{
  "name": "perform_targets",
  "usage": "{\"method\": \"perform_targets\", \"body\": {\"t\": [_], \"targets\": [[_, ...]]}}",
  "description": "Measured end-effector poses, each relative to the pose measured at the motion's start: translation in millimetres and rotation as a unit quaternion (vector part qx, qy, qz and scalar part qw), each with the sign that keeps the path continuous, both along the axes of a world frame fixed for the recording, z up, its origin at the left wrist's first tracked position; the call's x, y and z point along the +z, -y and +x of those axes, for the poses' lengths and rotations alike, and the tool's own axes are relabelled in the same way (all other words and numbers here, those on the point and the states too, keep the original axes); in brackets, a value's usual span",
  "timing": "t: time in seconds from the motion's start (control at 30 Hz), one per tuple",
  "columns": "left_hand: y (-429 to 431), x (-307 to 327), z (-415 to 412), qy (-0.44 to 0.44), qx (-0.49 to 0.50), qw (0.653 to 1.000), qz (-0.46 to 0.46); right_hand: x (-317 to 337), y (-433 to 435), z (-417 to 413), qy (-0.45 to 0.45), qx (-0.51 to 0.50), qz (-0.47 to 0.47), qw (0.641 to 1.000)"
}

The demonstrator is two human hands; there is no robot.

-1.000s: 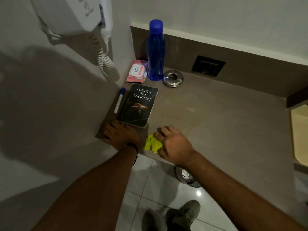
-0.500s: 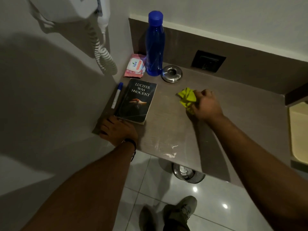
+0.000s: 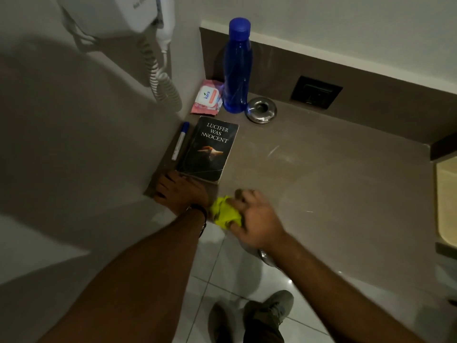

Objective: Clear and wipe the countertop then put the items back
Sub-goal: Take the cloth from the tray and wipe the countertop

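Observation:
My right hand point(image 3: 257, 219) presses a crumpled yellow cloth point(image 3: 223, 212) onto the front edge of the brown countertop point(image 3: 333, 184). My left hand point(image 3: 180, 191) rests flat on the counter's front left corner, fingers spread, touching the near edge of a black book point(image 3: 210, 149). A white marker with a blue cap point(image 3: 180, 141) lies left of the book by the wall. Behind them sit a pink wipes pack point(image 3: 207, 97), a tall blue bottle point(image 3: 236, 68) and a round metal ashtray point(image 3: 261, 110).
A white wall phone with a coiled cord point(image 3: 158, 70) hangs on the left wall. A dark socket point(image 3: 315, 94) sits in the backsplash. A pale basin point(image 3: 447, 201) lies at the right edge. Below the counter are white floor tiles, a metal bin point(image 3: 267, 257) and my shoe point(image 3: 267, 315).
My right hand swept the yellow cloth from the counter's middle back toward the front edge beside my left hand. The left hand stayed put at the corner.

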State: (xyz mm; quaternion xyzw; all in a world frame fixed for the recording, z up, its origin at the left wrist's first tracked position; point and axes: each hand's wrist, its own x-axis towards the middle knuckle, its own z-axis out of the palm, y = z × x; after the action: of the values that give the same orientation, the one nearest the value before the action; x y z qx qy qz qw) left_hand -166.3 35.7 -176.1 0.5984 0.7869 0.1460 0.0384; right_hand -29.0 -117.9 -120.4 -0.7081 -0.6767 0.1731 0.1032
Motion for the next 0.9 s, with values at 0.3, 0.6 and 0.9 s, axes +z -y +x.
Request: {"method": "perform_targets", "body": {"t": [0.3, 0.6, 0.9], "targets": [[-2, -10, 1, -0.023, 0.014, 0.999, 0.031, 1, 25, 4, -0.102, 0.061, 0.032, 0.992], [-3, -8, 0, -0.020, 0.017, 1.000, 0.012, 19, -10, 115, -0.059, -0.169, 0.086, 0.980], [-4, -11, -4, -0.041, -0.003, 0.999, -0.013, -28, 62, 59, -0.017, -0.192, 0.059, 0.980]]}}
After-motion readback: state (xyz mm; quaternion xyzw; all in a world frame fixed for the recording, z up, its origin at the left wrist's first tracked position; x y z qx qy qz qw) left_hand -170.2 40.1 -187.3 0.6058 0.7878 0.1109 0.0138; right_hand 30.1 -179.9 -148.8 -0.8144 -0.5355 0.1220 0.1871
